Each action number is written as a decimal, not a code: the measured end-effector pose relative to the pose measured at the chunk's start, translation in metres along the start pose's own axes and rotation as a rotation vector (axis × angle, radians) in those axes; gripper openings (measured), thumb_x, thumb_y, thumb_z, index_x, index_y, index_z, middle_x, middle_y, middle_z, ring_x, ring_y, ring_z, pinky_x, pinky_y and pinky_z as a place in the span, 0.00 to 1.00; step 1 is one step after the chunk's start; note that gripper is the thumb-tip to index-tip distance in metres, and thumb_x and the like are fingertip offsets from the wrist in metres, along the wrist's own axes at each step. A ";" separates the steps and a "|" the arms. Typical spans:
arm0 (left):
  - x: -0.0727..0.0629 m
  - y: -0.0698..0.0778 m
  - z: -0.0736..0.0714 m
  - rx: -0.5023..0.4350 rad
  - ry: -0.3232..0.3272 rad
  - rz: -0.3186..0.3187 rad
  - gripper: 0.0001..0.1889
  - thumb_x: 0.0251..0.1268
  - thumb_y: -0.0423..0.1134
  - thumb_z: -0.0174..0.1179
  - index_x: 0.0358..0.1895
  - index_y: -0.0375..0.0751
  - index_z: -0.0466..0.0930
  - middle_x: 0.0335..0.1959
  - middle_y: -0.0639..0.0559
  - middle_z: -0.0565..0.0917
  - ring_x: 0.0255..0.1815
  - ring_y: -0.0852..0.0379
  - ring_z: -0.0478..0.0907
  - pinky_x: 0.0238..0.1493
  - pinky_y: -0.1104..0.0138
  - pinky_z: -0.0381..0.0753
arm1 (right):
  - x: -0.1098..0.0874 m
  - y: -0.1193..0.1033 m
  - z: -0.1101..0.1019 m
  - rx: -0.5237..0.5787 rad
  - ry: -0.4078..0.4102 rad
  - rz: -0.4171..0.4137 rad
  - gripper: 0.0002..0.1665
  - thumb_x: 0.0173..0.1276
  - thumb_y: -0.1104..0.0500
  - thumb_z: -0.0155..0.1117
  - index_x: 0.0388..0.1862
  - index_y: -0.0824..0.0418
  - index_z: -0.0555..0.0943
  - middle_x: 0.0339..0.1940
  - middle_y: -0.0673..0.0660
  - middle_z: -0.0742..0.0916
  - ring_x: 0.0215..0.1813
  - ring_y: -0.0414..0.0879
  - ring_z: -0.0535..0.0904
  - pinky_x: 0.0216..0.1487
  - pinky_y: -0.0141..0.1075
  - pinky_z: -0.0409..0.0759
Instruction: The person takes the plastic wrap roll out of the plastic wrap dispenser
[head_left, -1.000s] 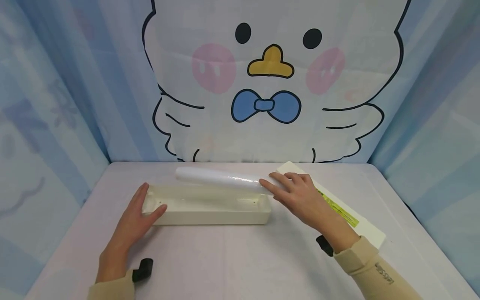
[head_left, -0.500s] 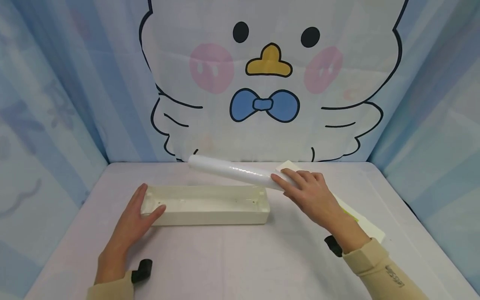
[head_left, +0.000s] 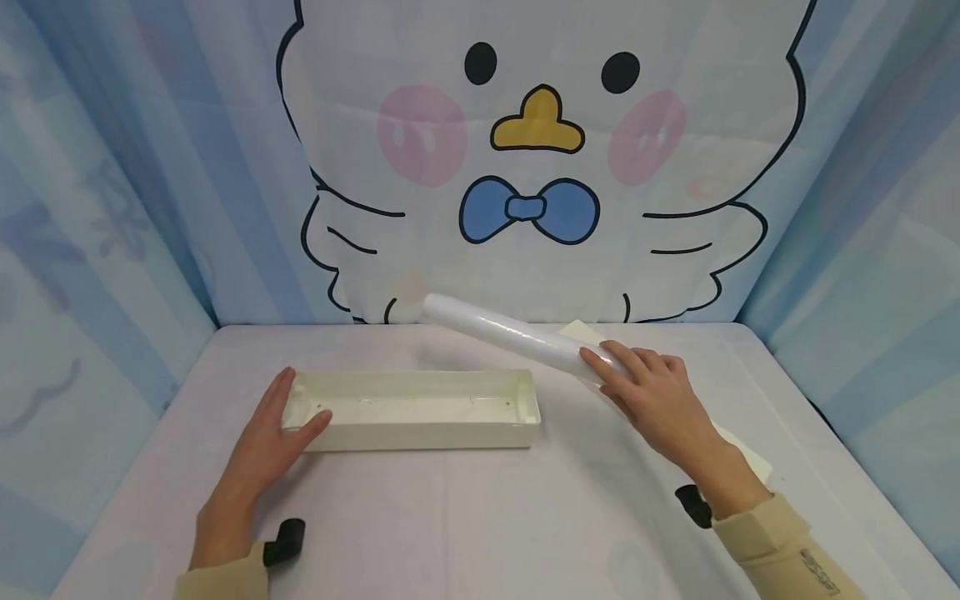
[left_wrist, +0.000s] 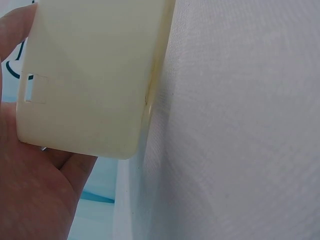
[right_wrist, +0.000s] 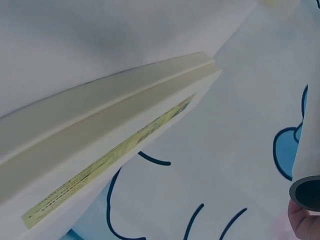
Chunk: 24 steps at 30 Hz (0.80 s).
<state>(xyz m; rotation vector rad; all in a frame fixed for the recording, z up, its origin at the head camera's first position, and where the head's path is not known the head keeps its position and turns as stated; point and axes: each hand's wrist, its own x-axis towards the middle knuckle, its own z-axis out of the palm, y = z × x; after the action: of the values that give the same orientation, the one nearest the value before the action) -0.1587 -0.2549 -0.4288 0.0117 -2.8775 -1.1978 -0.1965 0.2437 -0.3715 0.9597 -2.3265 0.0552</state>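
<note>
A long cream plastic box (head_left: 420,435) without a cover lies lengthwise on the table. My left hand (head_left: 258,454) grips its left end, thumb on the front wall and fingers round the back corner. The left wrist view shows that box end (left_wrist: 90,100) close up, with a small slot in it. Behind and right of the box, my right hand (head_left: 663,408) holds a white roll of cling film (head_left: 510,332) by its right end. The roll slants in the air, its far end higher. In the right wrist view, the roll's tube end (right_wrist: 306,194) shows dark and hollow.
A flat cream lid (head_left: 581,331) lies diagonally on the table to the right, mostly hidden behind the right hand and forearm. The right wrist view shows its yellow label (right_wrist: 110,160). A printed cartoon curtain (head_left: 532,275) hangs behind the table.
The roll has come up from over the box's back edge and moved right, its left end rising. The left hand and box stay put.
</note>
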 end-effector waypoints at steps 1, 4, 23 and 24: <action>0.000 0.000 0.000 -0.001 0.001 0.002 0.53 0.70 0.55 0.62 0.80 0.29 0.38 0.81 0.30 0.42 0.80 0.31 0.41 0.73 0.37 0.46 | -0.002 0.001 0.000 -0.002 -0.001 0.007 0.35 0.83 0.38 0.25 0.71 0.51 0.72 0.63 0.63 0.78 0.50 0.65 0.79 0.42 0.59 0.75; 0.000 0.000 0.001 -0.003 0.005 0.008 0.52 0.70 0.55 0.62 0.80 0.29 0.38 0.81 0.30 0.43 0.79 0.31 0.41 0.74 0.37 0.46 | -0.006 0.002 -0.001 0.003 -0.009 0.029 0.35 0.83 0.37 0.25 0.72 0.51 0.71 0.63 0.63 0.78 0.51 0.65 0.79 0.43 0.59 0.75; 0.000 0.000 0.001 -0.003 0.015 0.010 0.53 0.70 0.57 0.61 0.80 0.29 0.38 0.80 0.29 0.42 0.79 0.31 0.41 0.73 0.36 0.45 | -0.030 0.003 -0.010 -0.044 -0.050 0.140 0.37 0.83 0.36 0.22 0.75 0.49 0.67 0.64 0.64 0.77 0.50 0.67 0.79 0.41 0.62 0.76; 0.001 -0.001 0.001 -0.004 0.018 0.013 0.53 0.70 0.57 0.61 0.80 0.29 0.38 0.80 0.29 0.42 0.79 0.31 0.40 0.73 0.36 0.45 | -0.032 0.003 -0.010 -0.046 -0.043 0.139 0.36 0.83 0.36 0.23 0.75 0.50 0.67 0.63 0.64 0.78 0.49 0.67 0.79 0.40 0.61 0.76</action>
<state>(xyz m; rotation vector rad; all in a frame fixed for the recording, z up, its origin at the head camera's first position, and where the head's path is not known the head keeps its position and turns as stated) -0.1593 -0.2546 -0.4299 0.0043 -2.8556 -1.1948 -0.1762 0.2687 -0.3809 0.7827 -2.4210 0.0374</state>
